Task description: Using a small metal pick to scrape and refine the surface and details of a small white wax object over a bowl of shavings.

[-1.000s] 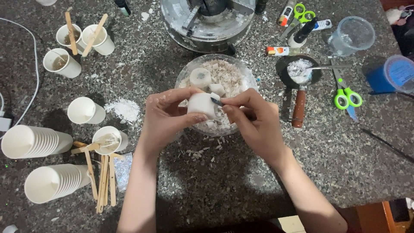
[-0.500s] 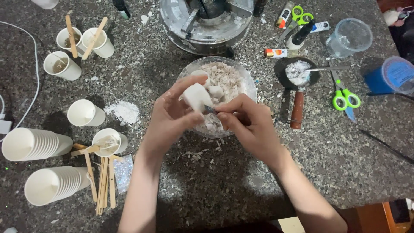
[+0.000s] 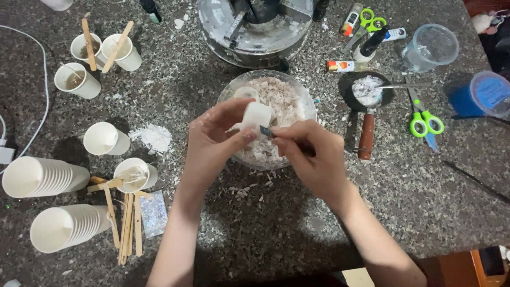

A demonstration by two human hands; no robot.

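My left hand (image 3: 212,143) holds a white wax block (image 3: 256,117) over a clear glass bowl (image 3: 305,101) filled with white wax shavings and a round wax chunk (image 3: 245,93). My right hand (image 3: 313,154) grips a small blade (image 3: 265,131), its tip against the lower side of the block. Both hands hover just above the bowl's near rim. Loose shavings lie on the dark speckled counter (image 3: 276,223) in front of the bowl.
Left: paper cups (image 3: 103,139), two cup stacks (image 3: 40,176), wooden sticks (image 3: 127,218). Behind the bowl sits a metal pot (image 3: 255,32). Right: a small pan with a wooden handle (image 3: 367,106), green scissors (image 3: 425,119), a clear measuring cup (image 3: 430,45), a blue container (image 3: 483,93).
My left hand has turned the wax block, now more upright and nearer the bowl's middle. The right hand's blade has kept against it, shifting slightly up and right.
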